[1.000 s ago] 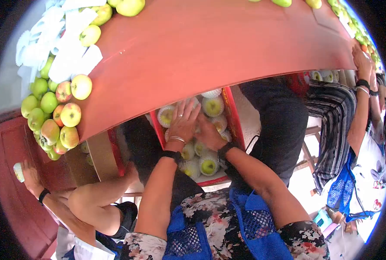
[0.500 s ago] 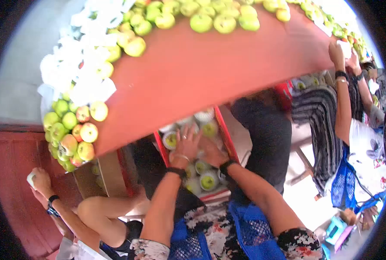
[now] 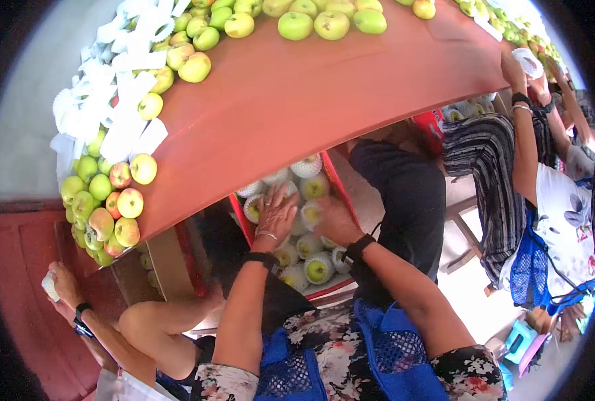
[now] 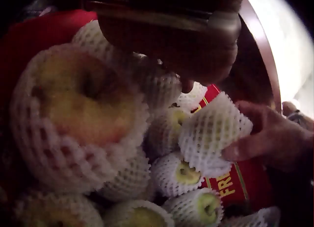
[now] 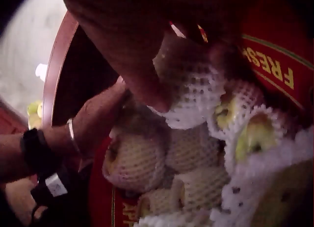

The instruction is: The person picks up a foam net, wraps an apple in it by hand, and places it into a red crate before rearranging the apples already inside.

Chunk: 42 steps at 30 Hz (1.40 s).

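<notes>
A red box (image 3: 343, 185) full of apples in white foam nets stands under the table's edge. The left hand (image 3: 277, 215) lies flat with spread fingers over the netted apples at the box's left side. At the box's right side, the right hand (image 3: 336, 222) holds a netted apple (image 3: 311, 215). In the left wrist view the right hand (image 4: 274, 138) pinches that netted apple (image 4: 211, 134) by its side. The right wrist view shows the same netted apple (image 5: 189, 85) under the right hand's fingers, with the left wrist to its left.
The red-brown table (image 3: 297, 100) carries loose green and reddish apples (image 3: 130, 203) at its left end and far side, with a pile of white foam nets (image 3: 97, 100). People sit at both sides. A cardboard box (image 3: 166, 266) is at the lower left.
The right hand has drawn slightly away from the left and now holds a netted apple. The left hand remains over the box. The view has shifted, and neighbouring people's hands have moved a little.
</notes>
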Motion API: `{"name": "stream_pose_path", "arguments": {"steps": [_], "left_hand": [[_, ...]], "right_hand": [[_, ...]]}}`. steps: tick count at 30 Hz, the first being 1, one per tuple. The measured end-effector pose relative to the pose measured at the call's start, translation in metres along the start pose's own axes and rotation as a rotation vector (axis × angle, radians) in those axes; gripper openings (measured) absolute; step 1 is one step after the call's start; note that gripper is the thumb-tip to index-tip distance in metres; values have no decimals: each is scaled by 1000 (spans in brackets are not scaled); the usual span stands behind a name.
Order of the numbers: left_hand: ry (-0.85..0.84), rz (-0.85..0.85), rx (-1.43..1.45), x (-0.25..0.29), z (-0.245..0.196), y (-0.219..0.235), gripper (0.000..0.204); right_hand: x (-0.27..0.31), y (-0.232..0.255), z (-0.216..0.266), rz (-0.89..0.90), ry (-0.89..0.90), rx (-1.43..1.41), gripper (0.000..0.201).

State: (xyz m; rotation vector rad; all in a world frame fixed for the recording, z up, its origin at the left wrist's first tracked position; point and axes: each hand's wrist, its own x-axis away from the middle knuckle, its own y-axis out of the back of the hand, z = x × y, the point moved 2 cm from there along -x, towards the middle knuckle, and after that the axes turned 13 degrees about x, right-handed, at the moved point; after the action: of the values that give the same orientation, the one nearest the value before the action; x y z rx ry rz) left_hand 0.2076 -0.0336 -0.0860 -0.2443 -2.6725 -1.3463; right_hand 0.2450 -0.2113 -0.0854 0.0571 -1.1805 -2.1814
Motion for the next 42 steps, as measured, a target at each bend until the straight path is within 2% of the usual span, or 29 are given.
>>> {"name": "stream_pose_path", "arguments": {"steps": [4, 7, 10, 13, 16, 19, 22, 25, 28, 31, 34, 37, 40, 42], "left_hand": [[-33, -55, 3, 1, 5, -2, 38], [-38, -29, -16, 4, 7, 0, 38], [-70, -16, -39, 4, 5, 2, 39], [-42, -7, -25, 3, 0, 5, 39], [-21, 4, -64, 2, -4, 2, 43], [7, 12, -19, 2, -6, 5, 47], [21, -56, 18, 2, 2, -5, 53], [54, -31, 92, -2, -5, 0, 58], [-6, 45, -112, -1, -16, -3, 62], [-59, -6, -122, 1, -18, -8, 59], [-135, -38, -216, 5, -11, -18, 55], [-76, 6, -219, 5, -16, -22, 50], [-60, -7, -154, 2, -19, -20, 54], [-50, 27, -210, 2, -24, -15, 52]], "right_hand": [[-3, 9, -1, -119, -89, -54, 68], [-16, 19, 8, -204, -109, 17, 66], [-25, 13, 9, -145, -171, -2, 64], [-36, 7, 10, -166, -180, 44, 61], [-42, 7, 8, -225, -47, 85, 61], [-46, 6, 4, -196, -91, -23, 60], [-51, 10, 10, -313, 103, 118, 60], [-54, 0, -3, -265, 80, 100, 62], [-53, -8, -10, -220, -9, -99, 64], [-53, -4, -11, -156, -23, -146, 72], [-44, 7, -4, -246, 0, -187, 80], [-40, -2, -7, -262, 18, -124, 85], [-22, -10, 1, -326, -30, -34, 87], [-5, -11, 8, -256, -128, -19, 81]]}}
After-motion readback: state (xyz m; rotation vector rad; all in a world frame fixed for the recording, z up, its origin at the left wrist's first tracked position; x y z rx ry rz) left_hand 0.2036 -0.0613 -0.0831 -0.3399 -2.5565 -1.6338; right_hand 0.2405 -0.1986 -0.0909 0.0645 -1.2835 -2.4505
